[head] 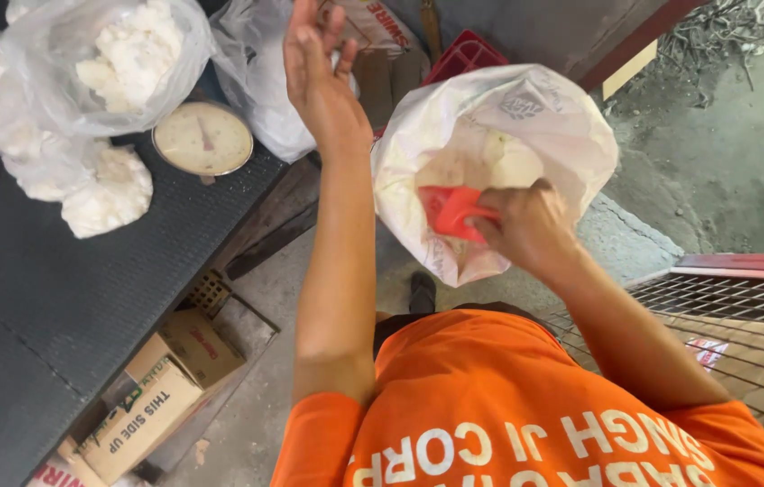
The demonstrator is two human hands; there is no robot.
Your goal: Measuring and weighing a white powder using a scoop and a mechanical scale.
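While the big white sack (490, 153) sags open just ahead of my right hand (531, 225), I judge it soft and heavy, best gripped at the rim. Right fingers are clamped on one red scoop (451, 212) inside the sack. Left hand (319, 72), raised, spread, holding nothing. Beyond it: three filled bags (120, 63), one dial scale (202, 138).

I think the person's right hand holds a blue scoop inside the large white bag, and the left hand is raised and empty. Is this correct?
Not quite: the scoop is red, not blue. The head view shows the right hand holding it inside the large white bag, and the left hand is raised, apparently empty.
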